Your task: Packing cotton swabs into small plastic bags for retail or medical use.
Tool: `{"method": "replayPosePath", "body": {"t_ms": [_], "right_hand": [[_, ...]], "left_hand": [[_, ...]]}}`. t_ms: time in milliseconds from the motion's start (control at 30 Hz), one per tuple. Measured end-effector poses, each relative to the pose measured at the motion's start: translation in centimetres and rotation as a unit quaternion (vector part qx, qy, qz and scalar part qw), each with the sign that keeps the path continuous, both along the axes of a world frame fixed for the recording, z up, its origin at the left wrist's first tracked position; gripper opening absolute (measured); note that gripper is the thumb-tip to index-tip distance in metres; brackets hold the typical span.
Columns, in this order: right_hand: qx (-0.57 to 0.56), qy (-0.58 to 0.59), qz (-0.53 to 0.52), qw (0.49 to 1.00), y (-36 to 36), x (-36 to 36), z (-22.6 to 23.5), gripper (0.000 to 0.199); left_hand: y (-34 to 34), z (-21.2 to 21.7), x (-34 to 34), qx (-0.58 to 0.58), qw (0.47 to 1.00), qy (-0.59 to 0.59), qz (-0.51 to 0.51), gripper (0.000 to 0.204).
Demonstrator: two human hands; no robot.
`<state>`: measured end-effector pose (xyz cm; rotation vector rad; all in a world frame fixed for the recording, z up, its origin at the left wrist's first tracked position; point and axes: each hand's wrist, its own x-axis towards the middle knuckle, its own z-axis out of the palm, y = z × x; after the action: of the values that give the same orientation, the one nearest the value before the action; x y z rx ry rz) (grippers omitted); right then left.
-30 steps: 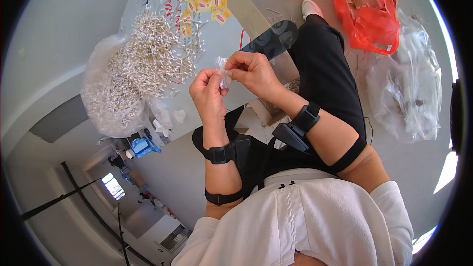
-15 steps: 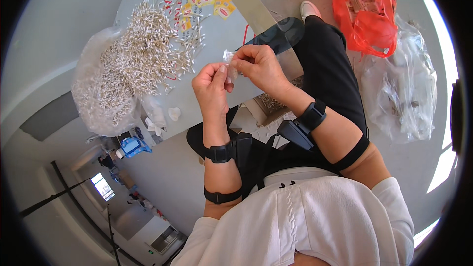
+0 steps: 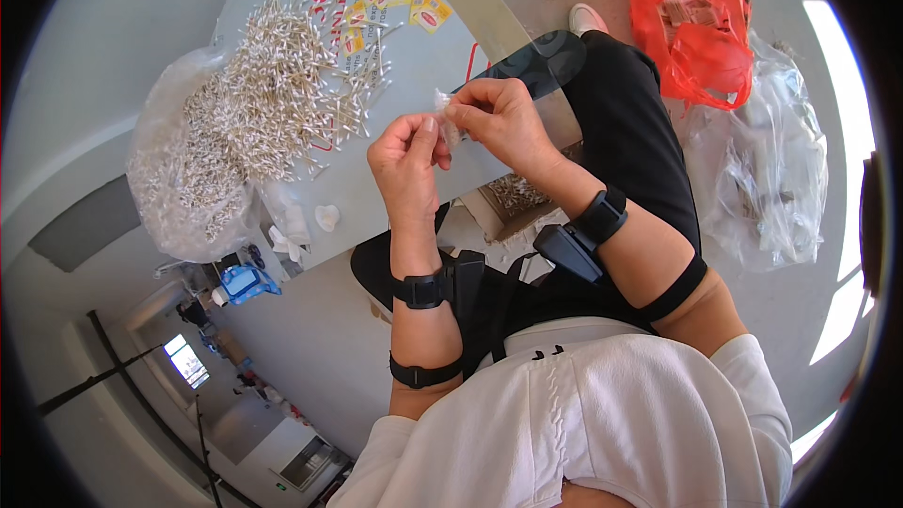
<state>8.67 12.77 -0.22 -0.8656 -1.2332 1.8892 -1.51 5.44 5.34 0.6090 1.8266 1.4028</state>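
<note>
Over the table's near edge, both my hands are closed on a small clear plastic bag [image 3: 452, 134]. My left hand [image 3: 404, 165] pinches its lower left side between thumb and fingers. Higher up, the fingertips of my right hand [image 3: 501, 122] grip the bag near its top, where something white shows. My fingers hide most of the bag, so its contents are hard to make out. To the left, a large heap of cotton swabs [image 3: 277, 94] spills from a big clear plastic bag [image 3: 155, 193] onto the grey table [image 3: 362, 183]. Several small yellow-and-white printed slips [image 3: 431, 13] lie at the far side.
On the floor at the right is a red plastic bag [image 3: 649, 28] with small packets, beside clear plastic bags [image 3: 776, 188]. A cardboard box [image 3: 483, 212] with swabs sits below the table edge. White scraps [image 3: 326, 217] and a blue package [image 3: 248, 284] are at the left.
My right hand has shifted slightly right and up, with its grip near the bag's top. A bunched white bit now shows there. My left hand keeps its pinch.
</note>
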Motion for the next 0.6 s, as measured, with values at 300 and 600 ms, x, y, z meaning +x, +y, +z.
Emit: {"method": "replayPosePath", "body": {"t_ms": [300,600], "right_hand": [[-0.045,0.004,0.025,0.999,0.2,0.3,0.7,0.017],[0.053,-0.038,-0.038,0.997,-0.3,0.1,0.0,0.016]], "left_hand": [[-0.3,-0.1,-0.2,0.001,1.0,0.018,-0.023,0.013],[-4.1,1.0,-3.4,-0.024,0.987,0.152,0.055,0.007]]}}
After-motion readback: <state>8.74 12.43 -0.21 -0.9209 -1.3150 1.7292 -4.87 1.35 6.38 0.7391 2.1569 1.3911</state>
